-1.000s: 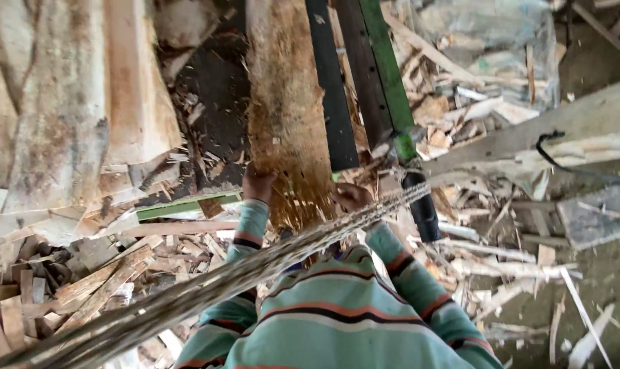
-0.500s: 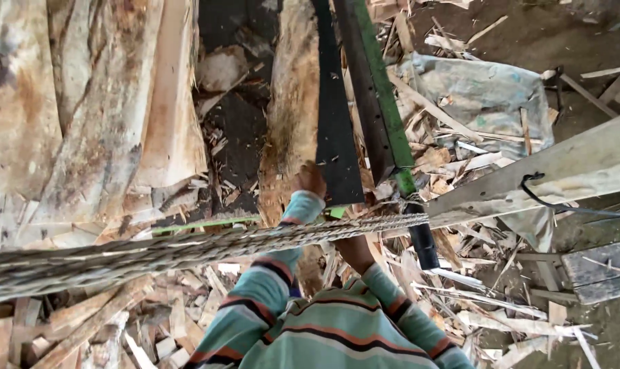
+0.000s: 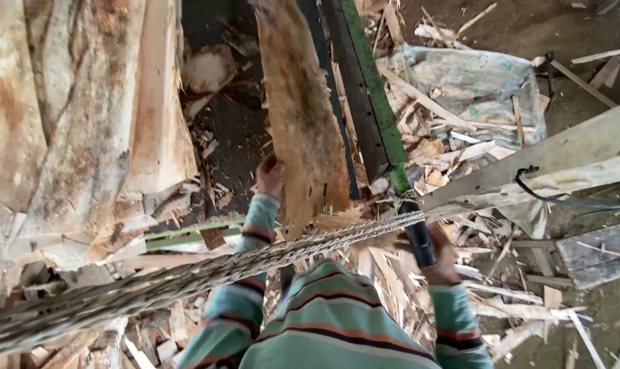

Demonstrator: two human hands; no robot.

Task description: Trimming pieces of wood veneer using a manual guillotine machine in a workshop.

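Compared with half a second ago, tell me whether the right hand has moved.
Yes. The right hand has shifted rightward onto the black handle of the green bar; earlier it sat left of that handle, apart.

Left hand [image 3: 270, 175] raised gripping, right hand [image 3: 441, 258] clenched

I had only the one head-worn view, which looked steeply down over my striped sleeves from well above, close to both hands [image 3: 270, 174], a thick rope [image 3: 187, 273] crossing nearest the lens; no second view overlapped.
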